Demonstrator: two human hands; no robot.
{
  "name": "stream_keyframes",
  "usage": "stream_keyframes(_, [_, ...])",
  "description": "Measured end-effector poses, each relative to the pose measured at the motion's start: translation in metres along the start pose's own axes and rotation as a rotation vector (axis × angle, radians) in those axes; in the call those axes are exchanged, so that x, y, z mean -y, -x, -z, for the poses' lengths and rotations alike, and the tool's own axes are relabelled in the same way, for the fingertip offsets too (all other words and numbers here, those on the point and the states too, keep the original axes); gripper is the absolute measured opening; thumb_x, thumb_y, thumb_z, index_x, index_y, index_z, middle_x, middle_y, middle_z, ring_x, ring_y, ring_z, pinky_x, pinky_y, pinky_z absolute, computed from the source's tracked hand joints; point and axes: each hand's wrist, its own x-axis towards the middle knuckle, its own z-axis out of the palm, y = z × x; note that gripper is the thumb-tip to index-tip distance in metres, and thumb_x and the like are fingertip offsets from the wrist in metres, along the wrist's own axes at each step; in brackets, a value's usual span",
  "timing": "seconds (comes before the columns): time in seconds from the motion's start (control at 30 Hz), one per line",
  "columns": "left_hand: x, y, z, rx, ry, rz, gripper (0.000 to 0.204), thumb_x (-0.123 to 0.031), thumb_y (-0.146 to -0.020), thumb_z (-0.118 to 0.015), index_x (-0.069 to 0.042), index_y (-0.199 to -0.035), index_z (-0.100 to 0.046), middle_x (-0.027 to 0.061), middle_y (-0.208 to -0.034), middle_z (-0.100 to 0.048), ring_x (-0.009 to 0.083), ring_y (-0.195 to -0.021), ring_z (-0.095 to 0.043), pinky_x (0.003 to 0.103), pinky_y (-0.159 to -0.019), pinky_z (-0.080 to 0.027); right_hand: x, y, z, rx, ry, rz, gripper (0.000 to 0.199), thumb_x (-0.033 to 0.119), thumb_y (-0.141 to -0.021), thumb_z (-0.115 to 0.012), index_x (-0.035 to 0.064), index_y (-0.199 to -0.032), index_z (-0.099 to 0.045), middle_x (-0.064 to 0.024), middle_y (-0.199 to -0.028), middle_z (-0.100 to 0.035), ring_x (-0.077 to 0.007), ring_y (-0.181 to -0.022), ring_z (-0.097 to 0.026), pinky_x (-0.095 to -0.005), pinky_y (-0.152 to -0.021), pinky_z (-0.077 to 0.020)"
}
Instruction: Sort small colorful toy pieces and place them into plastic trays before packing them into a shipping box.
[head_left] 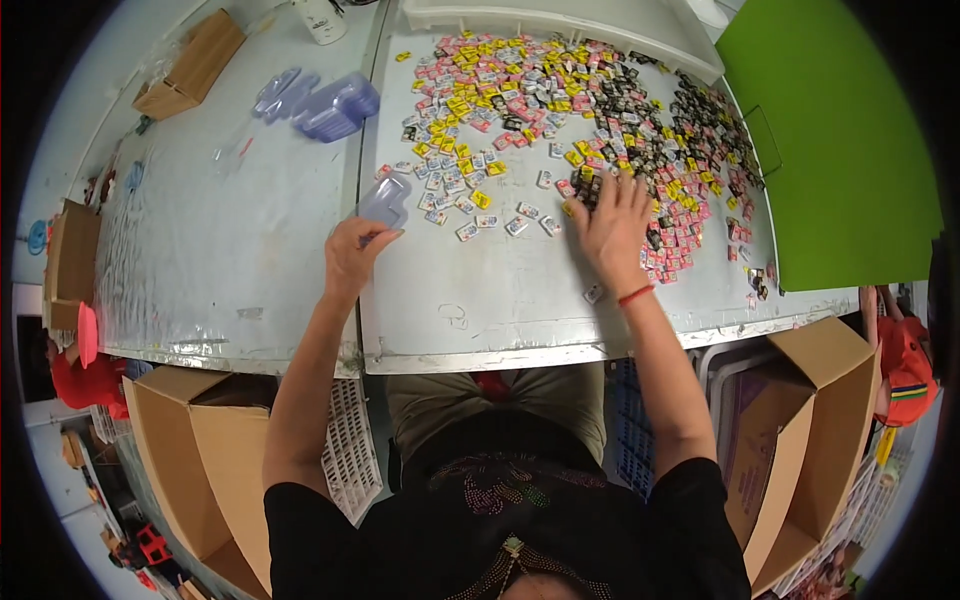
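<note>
Grey worktable (pixel 250 250) carries a wide scatter of small coloured packets (pixel 560 100), with stacked clear plastic containers (pixel 325 105) further back. Left hand (pixel 355 255) grips a clear plastic case (pixel 385 200) at the table seam. Right hand (pixel 612 225), fingers spread wide, presses flat on packets at the scatter's near edge. Open cardboard boxes (pixel 810 420) stand below.

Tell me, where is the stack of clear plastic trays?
The stack of clear plastic trays lies at the table's far left, beyond the left hand, beside the small packets.
</note>
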Motion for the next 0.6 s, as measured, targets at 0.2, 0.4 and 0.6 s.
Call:
stream_keyframes(0.2, [0.005, -0.002, 0.000, -0.041, -0.136, -0.142, 0.010, -0.009, -0.085, -0.070, 0.000, -0.087, -0.067, 0.0095, -0.079, -0.065, 0.0233, -0.071, -0.061, 0.030, -0.066, -0.048, 0.001, -0.020, -0.035, 0.058, 0.059, -0.074, 0.064, 0.054, -0.092, -0.052, 0.0043, -0.132, -0.051, -0.0209, -0.138, -0.046, -0.0456, -0.129, -0.038, -0.0586, -0.105, -0.0277])
stream_keyframes(0.4, [-0.037, -0.005, 0.004, -0.303, -0.297, -0.439, 0.006, -0.004, -0.086, -0.066, -0.002, -0.091, -0.068, 0.0100, -0.087, -0.067, 0.0298, -0.082, -0.063, 0.038, -0.072, -0.050, 0.031, -0.039, -0.054, 0.065, -0.097, 0.082, 0.056, 0.048, -0.097, -0.045, 0.0048, -0.132, -0.052, -0.0190, -0.138, -0.049, -0.0405, -0.129, -0.041, -0.0589, -0.106, -0.0256])
stream_keyframes(0.6, [-0.105, 0.052, -0.037, 0.063, -0.153, -0.755, 0.024, -0.002, -0.068, -0.071, -0.002, -0.091, -0.067, 0.0093, -0.091, -0.065, 0.0261, -0.087, -0.063, 0.036, -0.075, -0.051, -0.002, -0.024, -0.008, -0.042, -0.888, -0.188, 0.041, 0.032, -0.099, -0.045, -0.0003, -0.122, -0.056, -0.0206, -0.117, -0.062, -0.0371, -0.113, -0.056, -0.0403, -0.098, -0.0426])
